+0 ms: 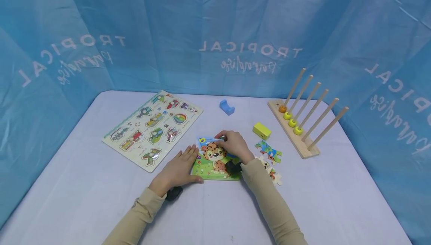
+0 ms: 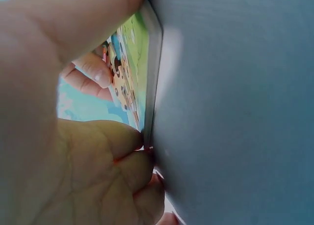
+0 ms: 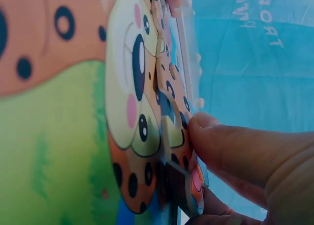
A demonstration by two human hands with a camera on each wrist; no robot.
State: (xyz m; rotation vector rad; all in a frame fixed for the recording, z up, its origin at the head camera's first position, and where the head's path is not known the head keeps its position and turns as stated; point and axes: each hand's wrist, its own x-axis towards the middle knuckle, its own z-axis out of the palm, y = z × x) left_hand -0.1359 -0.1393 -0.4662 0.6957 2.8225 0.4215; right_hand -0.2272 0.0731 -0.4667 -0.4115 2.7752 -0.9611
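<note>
A leopard puzzle board (image 1: 205,168) lies flat on the table between the two hands. My left hand (image 1: 180,168) rests against its left side, fingers stretched along the edge and thumb at the near left corner. In the left wrist view, the board's side edge (image 2: 154,63) shows between thumb and fingers. My right hand (image 1: 235,146) is over the board's upper right part. Its thumb and fingers pinch a spotted orange puzzle piece (image 3: 179,154), which stands tilted above the picture near the leopard's head. Part of the picture is hidden under the right hand and wrist.
Loose puzzle pieces (image 1: 271,152) lie to the right of the board. A yellow block (image 1: 261,131) and a blue arch block (image 1: 227,107) are farther back. At right stands a wooden peg rack (image 1: 304,144) with beads; a vehicle puzzle board (image 1: 134,157) lies at left.
</note>
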